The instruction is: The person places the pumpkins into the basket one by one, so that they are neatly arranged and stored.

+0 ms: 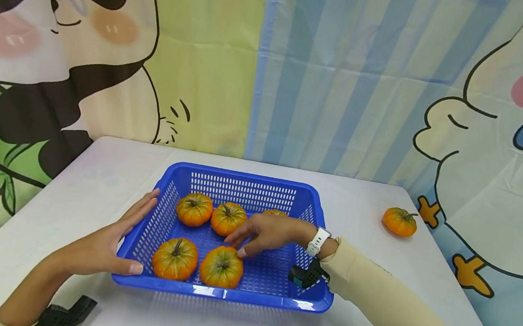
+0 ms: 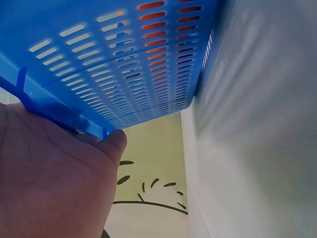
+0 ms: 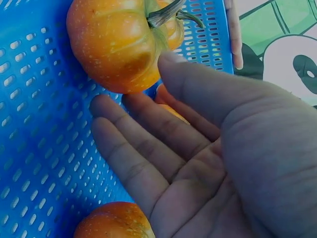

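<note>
In the head view, a blue plastic basket holds several small orange pumpkins. My left hand rests along its left rim, thumb over the front corner and fingers spread along the side. Inside the basket, my right hand reaches over the front-right pumpkin, with thumb and fingertips at its edge. The right wrist view shows this pumpkin beside the loosely bent fingers, its stem just above the thumb. Another pumpkin sits left of it. Behind are two more pumpkins; a further pumpkin is partly hidden behind my right hand.
One loose pumpkin lies on the white table near its right edge. Around the back and sides hangs a printed cloth with cartoon animals. The basket's slotted wall fills the upper left wrist view.
</note>
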The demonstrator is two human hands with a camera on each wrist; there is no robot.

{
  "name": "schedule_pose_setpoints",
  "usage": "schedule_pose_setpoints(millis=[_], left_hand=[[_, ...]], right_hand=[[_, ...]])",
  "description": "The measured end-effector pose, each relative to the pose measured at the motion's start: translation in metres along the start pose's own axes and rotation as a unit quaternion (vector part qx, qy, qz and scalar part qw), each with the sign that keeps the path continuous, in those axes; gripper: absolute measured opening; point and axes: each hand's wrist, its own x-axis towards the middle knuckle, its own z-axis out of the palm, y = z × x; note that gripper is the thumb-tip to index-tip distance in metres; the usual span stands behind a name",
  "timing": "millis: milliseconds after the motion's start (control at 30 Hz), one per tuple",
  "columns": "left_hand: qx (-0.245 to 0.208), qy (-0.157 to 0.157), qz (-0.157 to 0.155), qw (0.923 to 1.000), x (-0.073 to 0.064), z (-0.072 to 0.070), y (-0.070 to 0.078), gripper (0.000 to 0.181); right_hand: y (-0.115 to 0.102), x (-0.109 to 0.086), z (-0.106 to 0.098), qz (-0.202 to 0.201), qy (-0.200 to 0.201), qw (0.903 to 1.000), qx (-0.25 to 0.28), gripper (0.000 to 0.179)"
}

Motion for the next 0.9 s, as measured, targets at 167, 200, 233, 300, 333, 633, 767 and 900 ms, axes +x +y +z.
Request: schedule_pose_setpoints(millis=[167,200,233,300,333,633,767,900], left_hand=[[0.001,-0.002,0.005,1.0000,0.000,0.000,0.001,0.112],[0.001,-0.002,0.005,1.0000,0.000,0.000,0.001,0.112],[0.001,-0.003,0.006,1.0000,0.000,0.000,0.001,0.111],[0.001,-0.002,0.005,1.0000,0.000,0.000,0.000,0.111],[0.000,-0.003,0.005,1.0000,0.000,0.000,0.000,0.111],[-0.005,-0.005,0.006,1.0000,-0.001,-0.001,0.001,0.111],[-0.007,-0.007,0.007,0.9999,-0.001,-0.001,0.002,0.112],[-0.008,-0.006,0.004,0.9999,-0.001,-0.001,0.002,0.112]], right_hand=[[-0.001,-0.001,-0.001,-0.016,-0.016,0.9997,-0.012,0.040],[-0.001,-0.001,-0.001,-0.017,-0.017,0.9996,-0.014,0.040],[-0.001,-0.002,-0.001,-0.020,-0.020,0.9994,-0.019,0.040],[-0.002,-0.002,-0.002,-0.024,-0.022,0.9990,-0.031,0.039],[-0.003,-0.002,-0.002,-0.025,-0.023,0.9988,-0.036,0.038],[-0.005,-0.004,-0.006,-0.029,0.029,0.9971,-0.064,0.036],[-0.006,-0.008,-0.010,-0.037,0.057,0.9972,-0.031,0.033],[-0.005,-0.014,-0.015,-0.023,0.091,0.9953,-0.025,0.030]])
